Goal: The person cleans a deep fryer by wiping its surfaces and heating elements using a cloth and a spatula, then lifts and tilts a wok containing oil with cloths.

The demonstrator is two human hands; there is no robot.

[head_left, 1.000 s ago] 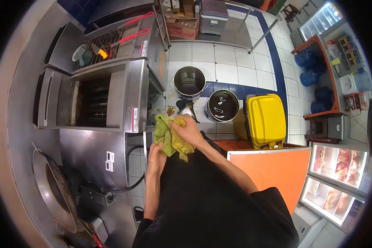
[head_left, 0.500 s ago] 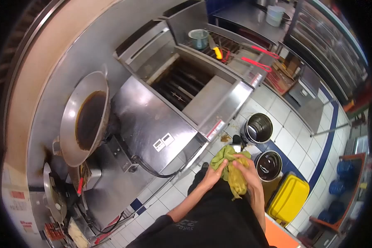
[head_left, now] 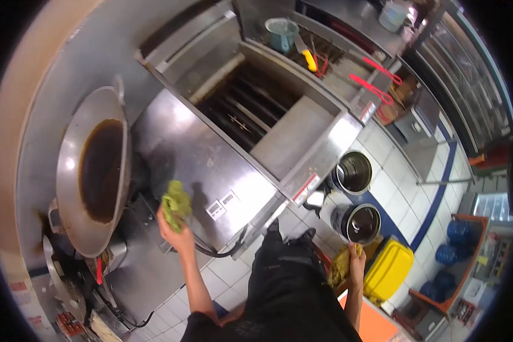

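Stainless steel counter (head_left: 211, 154) runs diagonally, bare and shiny in the middle, small white labels (head_left: 222, 204) near its front edge. Large wok (head_left: 94, 171) sits at the counter's left end, dark residue inside. Open fryer well (head_left: 251, 111) sunk into the counter to the right. Beyond it a rack with a teal cup (head_left: 283, 31), yellow-handled tool (head_left: 309, 58) and red tongs (head_left: 373, 80). White tiled floor (head_left: 399, 171) below carries two round metal pots (head_left: 354, 171) side by side and a yellow bin (head_left: 389, 269) near them.
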